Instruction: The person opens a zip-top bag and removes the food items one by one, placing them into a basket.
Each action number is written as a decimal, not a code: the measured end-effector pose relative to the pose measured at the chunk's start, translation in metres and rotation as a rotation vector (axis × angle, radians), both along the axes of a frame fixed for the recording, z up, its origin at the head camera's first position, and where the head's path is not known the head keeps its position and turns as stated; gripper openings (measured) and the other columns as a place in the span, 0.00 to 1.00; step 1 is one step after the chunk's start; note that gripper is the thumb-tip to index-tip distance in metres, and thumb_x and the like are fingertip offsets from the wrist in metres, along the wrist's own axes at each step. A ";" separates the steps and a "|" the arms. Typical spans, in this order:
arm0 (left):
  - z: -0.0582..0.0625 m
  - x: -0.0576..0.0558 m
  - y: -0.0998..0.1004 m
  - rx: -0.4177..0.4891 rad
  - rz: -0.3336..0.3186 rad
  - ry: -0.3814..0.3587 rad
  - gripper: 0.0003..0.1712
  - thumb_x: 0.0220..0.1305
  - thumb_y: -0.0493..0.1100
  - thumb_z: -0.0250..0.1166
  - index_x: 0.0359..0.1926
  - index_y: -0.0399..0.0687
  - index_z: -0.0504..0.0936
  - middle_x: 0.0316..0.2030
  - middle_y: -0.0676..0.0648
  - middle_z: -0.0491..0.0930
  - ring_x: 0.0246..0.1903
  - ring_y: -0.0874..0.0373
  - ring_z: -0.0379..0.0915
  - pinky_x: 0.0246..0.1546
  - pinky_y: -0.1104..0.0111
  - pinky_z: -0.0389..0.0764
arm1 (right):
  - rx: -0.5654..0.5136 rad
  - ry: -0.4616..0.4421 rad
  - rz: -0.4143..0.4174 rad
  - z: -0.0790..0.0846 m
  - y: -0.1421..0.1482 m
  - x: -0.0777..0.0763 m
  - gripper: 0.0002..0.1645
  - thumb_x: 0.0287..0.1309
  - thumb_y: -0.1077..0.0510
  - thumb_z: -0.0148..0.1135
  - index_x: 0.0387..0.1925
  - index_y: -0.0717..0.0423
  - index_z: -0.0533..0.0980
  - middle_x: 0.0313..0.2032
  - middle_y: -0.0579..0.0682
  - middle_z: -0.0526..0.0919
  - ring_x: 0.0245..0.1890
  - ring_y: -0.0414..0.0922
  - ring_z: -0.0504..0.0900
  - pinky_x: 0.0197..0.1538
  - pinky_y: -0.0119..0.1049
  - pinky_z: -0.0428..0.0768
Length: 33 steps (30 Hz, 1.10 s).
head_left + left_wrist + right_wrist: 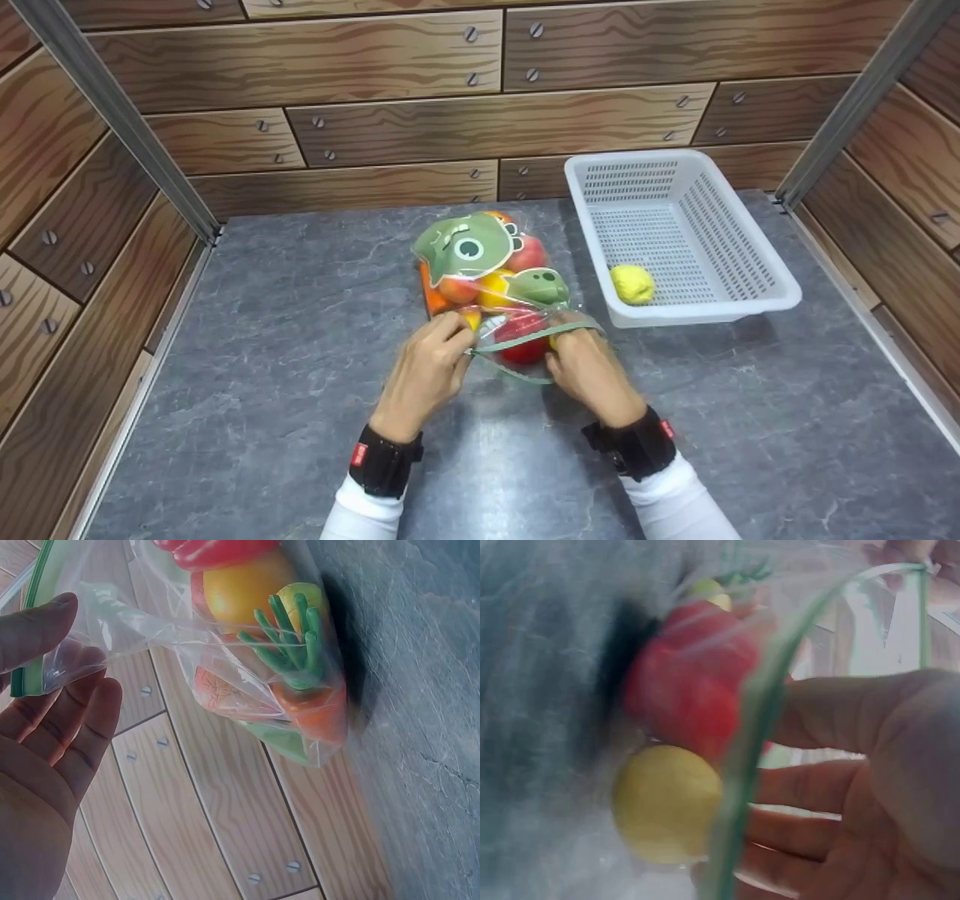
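A clear zip bag with a green cartoon print lies on the table, filled with several toy fruits and vegetables. My left hand pinches a corner of its green zip edge between thumb and fingers. Through the plastic show a carrot with a green top and a red bell pepper. My right hand reaches in at the mouth, its fingers extended and partly hidden behind the zip edge. Beside those fingertips, next to the pepper, sits a yellow round fruit.
A white perforated plastic basket stands right of the bag, with a bumpy yellow fruit in its near left corner. Wood-print walls enclose the grey marbled table at the back and sides.
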State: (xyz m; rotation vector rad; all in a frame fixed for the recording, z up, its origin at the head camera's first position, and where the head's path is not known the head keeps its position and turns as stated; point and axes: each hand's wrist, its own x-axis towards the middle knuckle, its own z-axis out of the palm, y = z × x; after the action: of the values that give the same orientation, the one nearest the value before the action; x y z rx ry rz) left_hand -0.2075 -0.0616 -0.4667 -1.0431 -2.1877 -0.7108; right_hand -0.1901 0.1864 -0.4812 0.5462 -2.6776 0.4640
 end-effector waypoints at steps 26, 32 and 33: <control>-0.007 -0.005 0.002 0.015 -0.014 -0.018 0.14 0.51 0.25 0.71 0.31 0.44 0.78 0.36 0.49 0.75 0.35 0.54 0.73 0.35 0.66 0.77 | -0.045 -0.215 -0.129 -0.001 0.011 -0.004 0.16 0.43 0.69 0.75 0.38 0.64 0.81 0.36 0.58 0.83 0.32 0.56 0.80 0.37 0.53 0.83; -0.008 -0.004 -0.002 0.030 0.004 -0.019 0.14 0.50 0.24 0.70 0.31 0.44 0.78 0.38 0.50 0.76 0.35 0.55 0.73 0.34 0.66 0.78 | 0.019 -0.244 -0.119 0.025 0.011 0.008 0.15 0.44 0.65 0.75 0.35 0.65 0.80 0.31 0.56 0.77 0.25 0.51 0.72 0.28 0.46 0.78; -0.008 -0.004 -0.003 0.031 0.004 -0.022 0.14 0.50 0.24 0.69 0.31 0.44 0.78 0.37 0.49 0.76 0.35 0.55 0.73 0.34 0.67 0.78 | 0.020 -0.245 -0.115 0.029 0.011 0.010 0.15 0.44 0.65 0.75 0.35 0.65 0.80 0.32 0.56 0.77 0.24 0.50 0.72 0.28 0.45 0.78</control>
State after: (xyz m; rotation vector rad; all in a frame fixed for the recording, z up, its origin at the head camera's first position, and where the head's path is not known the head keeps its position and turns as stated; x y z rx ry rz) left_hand -0.2111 -0.0644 -0.4744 -1.0193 -2.1898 -0.7549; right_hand -0.1800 0.1971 -0.4524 0.3576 -2.9298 0.5004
